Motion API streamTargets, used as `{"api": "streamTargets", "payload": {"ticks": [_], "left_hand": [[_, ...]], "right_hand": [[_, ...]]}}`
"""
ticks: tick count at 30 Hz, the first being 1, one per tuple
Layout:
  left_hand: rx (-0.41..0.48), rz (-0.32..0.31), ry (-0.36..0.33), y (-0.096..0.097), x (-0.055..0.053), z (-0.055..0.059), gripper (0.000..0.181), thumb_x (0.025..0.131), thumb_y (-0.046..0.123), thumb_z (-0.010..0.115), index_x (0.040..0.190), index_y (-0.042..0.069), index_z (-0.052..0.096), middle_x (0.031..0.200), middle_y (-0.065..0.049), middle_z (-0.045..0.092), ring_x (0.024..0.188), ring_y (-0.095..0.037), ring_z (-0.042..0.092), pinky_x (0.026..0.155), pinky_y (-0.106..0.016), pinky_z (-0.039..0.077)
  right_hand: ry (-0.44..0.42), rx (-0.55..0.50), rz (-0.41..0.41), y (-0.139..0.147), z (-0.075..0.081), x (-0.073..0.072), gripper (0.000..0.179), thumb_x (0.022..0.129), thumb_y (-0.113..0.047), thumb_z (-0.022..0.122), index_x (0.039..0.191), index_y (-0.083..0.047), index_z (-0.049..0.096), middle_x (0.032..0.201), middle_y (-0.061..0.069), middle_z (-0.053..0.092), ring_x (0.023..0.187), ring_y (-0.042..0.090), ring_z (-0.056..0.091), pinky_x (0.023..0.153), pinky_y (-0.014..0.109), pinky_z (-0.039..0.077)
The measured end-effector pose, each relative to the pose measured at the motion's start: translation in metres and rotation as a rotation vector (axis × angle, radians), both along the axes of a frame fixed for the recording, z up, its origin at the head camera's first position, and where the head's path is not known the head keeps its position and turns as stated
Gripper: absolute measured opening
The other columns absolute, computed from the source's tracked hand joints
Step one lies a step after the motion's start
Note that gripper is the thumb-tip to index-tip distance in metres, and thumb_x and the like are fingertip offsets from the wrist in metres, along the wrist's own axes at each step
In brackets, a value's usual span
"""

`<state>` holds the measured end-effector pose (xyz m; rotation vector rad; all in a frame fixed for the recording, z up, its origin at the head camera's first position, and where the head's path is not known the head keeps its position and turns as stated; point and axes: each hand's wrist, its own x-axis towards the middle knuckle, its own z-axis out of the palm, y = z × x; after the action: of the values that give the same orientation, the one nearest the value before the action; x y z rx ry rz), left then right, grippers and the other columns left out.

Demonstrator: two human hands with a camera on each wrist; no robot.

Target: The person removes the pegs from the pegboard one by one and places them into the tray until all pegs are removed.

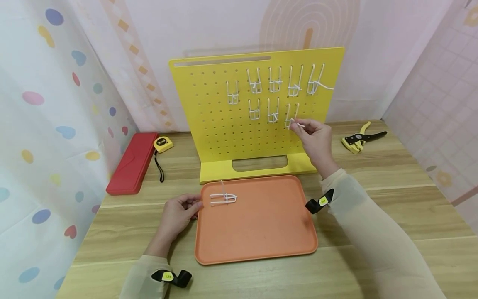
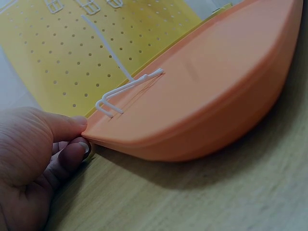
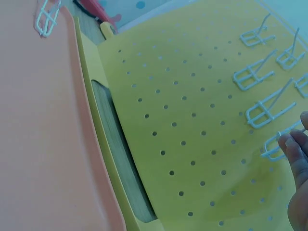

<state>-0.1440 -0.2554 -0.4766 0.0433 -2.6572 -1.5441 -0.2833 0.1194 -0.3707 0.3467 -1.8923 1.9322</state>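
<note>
Thumb and fingers of the right hand [image 1: 315, 135] come together in a pinch on the front end of a white wire hook [image 1: 289, 120], with little gap left between them. That hook stands against the yellow board [image 1: 220, 128], at the right end of the lower row, its two prongs running up to the holes; whether they are fully seated cannot be told. In the right wrist view the hand is partly cut off by the edge, with its fingertips against the hook. Down at the left, the left hand [image 1: 181, 211] pinches the rim of the orange tray [image 1: 257, 224] near its far left corner, thumb on top and fingers curled beneath. On the tray, close to that hand but not touched by it, lies a spare hook [image 1: 226, 198], its prongs pointing left and its thin stem rising at a slant. Seven other hooks [image 1: 275, 84] hang on the board: four along the top right, one lower to their left, and two beside the pinched one. The tray lies flat just in front of the board's base [image 1: 216, 170], on a wood-grain table [image 1: 373, 182]. Left of the board are a red case [image 1: 132, 164] and a yellow tape measure [image 1: 163, 144] with a black cord [image 1: 159, 168]; to the right lies a yellow and black hand tool [image 1: 358, 139].
</note>
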Motion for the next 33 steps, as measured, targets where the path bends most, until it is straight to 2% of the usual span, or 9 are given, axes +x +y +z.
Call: {"api": "streamTargets", "payload": {"ticks": [3, 6, 10, 14, 20, 23, 29, 33], "left_hand": [[0.001, 0.005, -0.005, 0.000, 0.000, 0.000, 0.017, 0.087, 0.012, 0.072, 0.103, 0.006, 0.072, 0.080, -0.009, 0.067, 0.062, -0.017, 0.062, 0.053, -0.028, 0.055], [-0.003, 0.008, -0.008, 0.000, 0.000, -0.001, 0.017, 0.087, 0.012, 0.072, 0.102, 0.006, 0.072, 0.080, -0.009, 0.067, 0.062, -0.017, 0.062, 0.053, -0.028, 0.054], [-0.007, 0.008, -0.003, 0.001, 0.000, 0.000, 0.017, 0.087, 0.012, 0.073, 0.102, 0.005, 0.072, 0.080, -0.009, 0.067, 0.062, -0.017, 0.062, 0.053, -0.028, 0.055], [-0.015, 0.009, -0.004, 0.001, 0.000, 0.001, 0.017, 0.087, 0.012, 0.072, 0.103, 0.005, 0.072, 0.080, -0.009, 0.067, 0.062, -0.017, 0.062, 0.053, -0.028, 0.055], [-0.020, 0.009, -0.019, 0.001, 0.000, 0.000, 0.018, 0.087, 0.014, 0.072, 0.103, 0.006, 0.072, 0.082, -0.009, 0.067, 0.063, -0.018, 0.062, 0.054, -0.028, 0.055], [-0.019, 0.004, -0.019, 0.000, -0.001, 0.000, 0.018, 0.087, 0.014, 0.072, 0.104, 0.006, 0.072, 0.082, -0.009, 0.067, 0.063, -0.018, 0.062, 0.054, -0.028, 0.055], [-0.021, 0.003, -0.031, 0.000, -0.002, -0.001, 0.020, 0.087, 0.015, 0.072, 0.105, 0.006, 0.071, 0.084, -0.010, 0.066, 0.065, -0.018, 0.062, 0.055, -0.028, 0.055], [-0.021, 0.007, -0.034, 0.000, -0.001, -0.001, 0.020, 0.087, 0.016, 0.073, 0.105, 0.005, 0.071, 0.084, -0.010, 0.067, 0.065, -0.018, 0.062, 0.055, -0.028, 0.055]], "right_hand": [[0.012, -0.025, 0.025, 0.001, 0.001, 0.008, 0.023, 0.084, -0.007, 0.074, 0.100, 0.009, 0.070, 0.094, 0.014, 0.072, 0.080, 0.017, 0.070, 0.075, 0.026, 0.057], [0.035, -0.060, 0.084, 0.002, -0.001, 0.019, 0.022, 0.085, -0.004, 0.072, 0.100, 0.012, 0.069, 0.093, 0.018, 0.072, 0.081, 0.021, 0.071, 0.078, 0.030, 0.056], [0.064, -0.075, 0.150, 0.001, -0.004, 0.038, 0.020, 0.085, 0.000, 0.070, 0.099, 0.014, 0.068, 0.091, 0.018, 0.072, 0.079, 0.020, 0.071, 0.078, 0.031, 0.057], [0.058, -0.009, 0.153, -0.003, -0.007, 0.057, 0.017, 0.085, 0.004, 0.069, 0.099, 0.014, 0.068, 0.086, 0.015, 0.073, 0.076, 0.017, 0.071, 0.073, 0.028, 0.057], [-0.006, 0.125, 0.167, -0.012, -0.014, 0.085, 0.013, 0.083, 0.007, 0.070, 0.095, 0.010, 0.071, 0.087, 0.020, 0.071, 0.072, 0.015, 0.070, 0.059, 0.022, 0.055], [-0.001, 0.168, 0.218, -0.017, -0.016, 0.096, 0.013, 0.082, 0.006, 0.071, 0.095, 0.008, 0.072, 0.091, 0.019, 0.071, 0.071, 0.013, 0.068, 0.056, 0.021, 0.053], [0.115, 0.234, 0.336, -0.030, -0.023, 0.108, 0.009, 0.081, 0.005, 0.073, 0.089, 0.003, 0.074, 0.091, 0.013, 0.071, 0.069, 0.013, 0.063, 0.054, 0.020, 0.050], [0.091, 0.237, 0.401, -0.046, -0.026, 0.116, 0.009, 0.081, 0.006, 0.072, 0.089, 0.003, 0.074, 0.089, 0.012, 0.072, 0.071, 0.019, 0.067, 0.057, 0.024, 0.053]]}}
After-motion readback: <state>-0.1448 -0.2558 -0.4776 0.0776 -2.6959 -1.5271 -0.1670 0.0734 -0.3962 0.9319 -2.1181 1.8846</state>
